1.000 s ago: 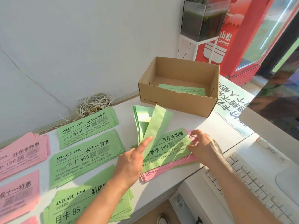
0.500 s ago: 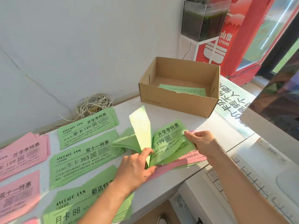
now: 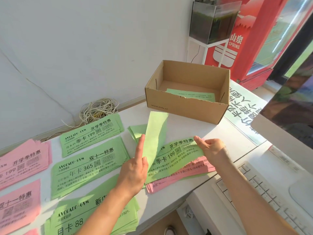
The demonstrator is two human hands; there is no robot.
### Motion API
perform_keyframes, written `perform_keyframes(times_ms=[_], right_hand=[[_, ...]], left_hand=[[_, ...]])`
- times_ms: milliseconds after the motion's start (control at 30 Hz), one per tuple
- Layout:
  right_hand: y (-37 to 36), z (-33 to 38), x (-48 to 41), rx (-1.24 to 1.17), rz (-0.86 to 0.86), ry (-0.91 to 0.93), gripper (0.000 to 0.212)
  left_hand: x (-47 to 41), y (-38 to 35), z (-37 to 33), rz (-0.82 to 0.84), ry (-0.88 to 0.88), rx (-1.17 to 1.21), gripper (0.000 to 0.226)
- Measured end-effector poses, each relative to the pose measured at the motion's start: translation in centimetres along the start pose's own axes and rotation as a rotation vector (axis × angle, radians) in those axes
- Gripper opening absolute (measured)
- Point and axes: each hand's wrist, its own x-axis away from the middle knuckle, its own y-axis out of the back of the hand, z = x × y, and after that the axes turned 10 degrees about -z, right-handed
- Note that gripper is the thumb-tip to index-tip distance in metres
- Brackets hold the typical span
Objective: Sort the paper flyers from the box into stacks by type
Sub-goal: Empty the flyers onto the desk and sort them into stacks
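My left hand [image 3: 134, 170] holds a green flyer [image 3: 156, 134] lifted upright, blank back showing, index finger straight along its edge. My right hand [image 3: 211, 150] pinches the right end of the green "199" flyer [image 3: 171, 160] on top of a mixed pile with pink flyers [image 3: 183, 175] underneath. Face-down green flyers [image 3: 136, 131] lie behind the pile. Sorted stacks lie to the left: green 199 [image 3: 91, 134], green 365 [image 3: 88, 165], green 88 [image 3: 76, 214], pink 199 [image 3: 23, 161] and a second pink stack [image 3: 18, 204]. The cardboard box [image 3: 186, 109] holds one green flyer [image 3: 191, 94].
A coil of cord [image 3: 98, 107] lies by the wall. A keyboard [image 3: 271, 192] and monitor [image 3: 288, 107] stand at the right. A printed white sheet [image 3: 242, 106] lies beside the box. A red fridge [image 3: 245, 39] and a tank [image 3: 213, 21] stand behind.
My left hand has raised the green flyer higher, its index finger now straight. My right hand moved onto the right end of the 199 flyer and flattened it.
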Motion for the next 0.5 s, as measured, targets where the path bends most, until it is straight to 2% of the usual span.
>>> perform_keyframes(times_ms=[133, 267, 400, 500], right_hand=[[0.0, 0.0, -0.2, -0.074, 0.045, 0.012, 0.064], [0.4, 0.3, 0.0, -0.189, 0.100, -0.077, 0.061], [0.9, 0.8, 0.0, -0.212, 0.157, -0.115, 0.064], [1.2, 0.9, -0.3, -0.144, 0.190, -0.087, 0.066]], left_hand=[[0.3, 1.2, -1.3, 0.169, -0.047, 0.098, 0.077], [0.3, 1.9, -1.8, 0.270, -0.108, 0.029, 0.070], [0.3, 1.2, -0.9, 0.260, -0.150, -0.058, 0.064], [0.3, 0.6, -0.3, 0.161, -0.200, -0.132, 0.061]])
